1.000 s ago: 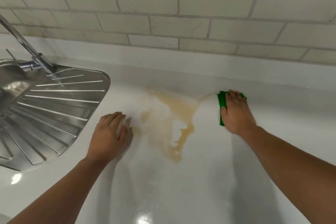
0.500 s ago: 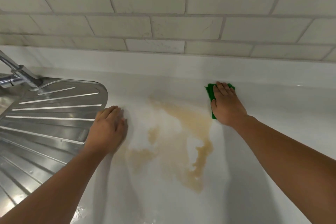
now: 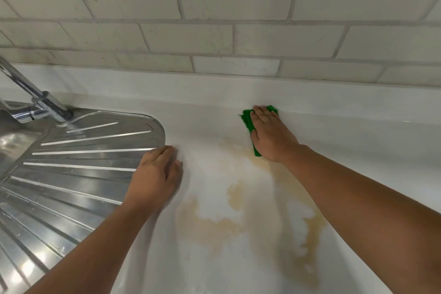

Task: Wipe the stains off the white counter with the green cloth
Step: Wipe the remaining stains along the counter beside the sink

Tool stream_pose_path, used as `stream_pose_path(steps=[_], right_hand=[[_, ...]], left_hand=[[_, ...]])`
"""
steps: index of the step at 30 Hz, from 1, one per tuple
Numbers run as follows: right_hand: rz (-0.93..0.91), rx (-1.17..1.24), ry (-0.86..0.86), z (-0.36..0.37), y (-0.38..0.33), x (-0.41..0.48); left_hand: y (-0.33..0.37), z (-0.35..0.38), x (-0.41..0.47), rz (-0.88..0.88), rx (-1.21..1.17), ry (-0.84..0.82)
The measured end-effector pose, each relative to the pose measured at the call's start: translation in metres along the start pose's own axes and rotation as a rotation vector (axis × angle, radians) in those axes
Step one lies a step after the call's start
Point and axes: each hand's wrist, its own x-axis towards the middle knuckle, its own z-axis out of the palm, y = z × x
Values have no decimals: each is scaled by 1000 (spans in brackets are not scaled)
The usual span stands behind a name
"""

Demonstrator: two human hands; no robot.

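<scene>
Cloth [image 3: 247,122]: green, flat on the counter [image 3: 358,131] near its back edge, under the right hand.
Right hand [image 3: 270,135]: fingers straight, pressing the cloth.
Left hand [image 3: 155,174]: flat, fingers straight, at the drainboard [image 3: 83,162] edge.
Stains [image 3: 210,224]: tan, between the arms, toward the front edge.

The white counter [image 3: 358,141] is glossy and runs to a raised back edge. Tan stains [image 3: 207,227] spread across its near middle. A green cloth [image 3: 248,122] lies far, right of centre, under a flat right hand [image 3: 272,136]. The left hand [image 3: 155,179] rests flat beside the steel drainboard [image 3: 78,174] set at the left.
</scene>
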Motion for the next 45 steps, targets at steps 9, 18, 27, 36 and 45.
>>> stream_pose_path(steps=[9,18,27,36,45], right_hand=[[-138,26,-14,9,-60,46],[-254,18,-56,18,-112,68],[-392,50,-60,25,-156,19],[-476,113,-53,33,-181,-65],[28,656,215,-25,-112,-107]], left_hand=[[-22,-7,1,-2,-58,-10],[-53,-29,-12,-89,-28,58],[-57,-42,-24,-169,-11,60],[-24,-50,-46,-193,-86,121],[62,-6,-53,-387,-53,-127]])
